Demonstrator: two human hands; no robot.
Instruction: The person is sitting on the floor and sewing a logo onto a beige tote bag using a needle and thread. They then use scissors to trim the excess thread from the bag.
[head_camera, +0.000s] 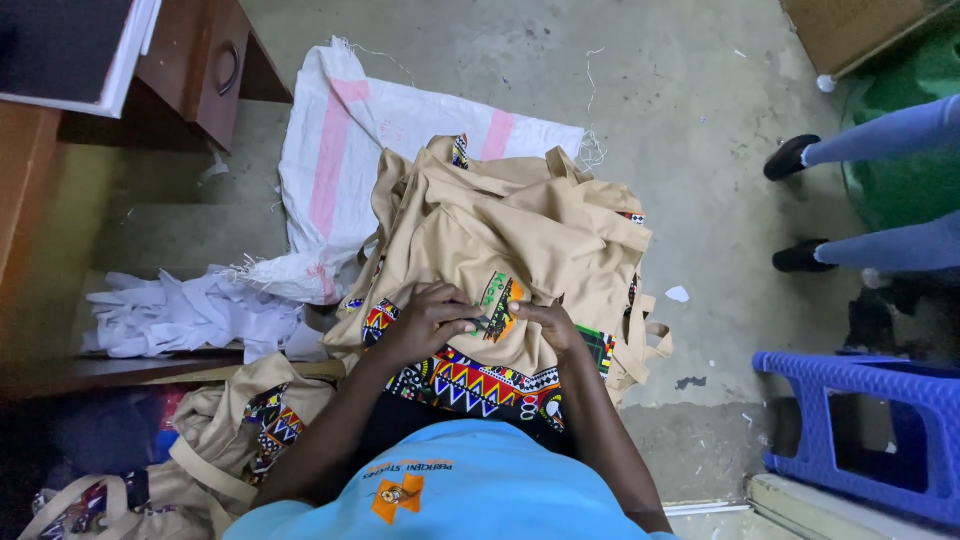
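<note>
Pinching w/ left hand (425, 320) & right hand (545, 322), both closed on top tan bag (520, 250); trimming-type step, prob; next needs steady grip.

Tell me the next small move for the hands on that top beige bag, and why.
Probably pinch and snip or pull at the small printed patch. Both the left hand and right hand already meet there on the top beige bag, fingertips close together around something small and dark, too small to identify. The bag lies flat on the pile, so nothing needs shifting first.
</note>
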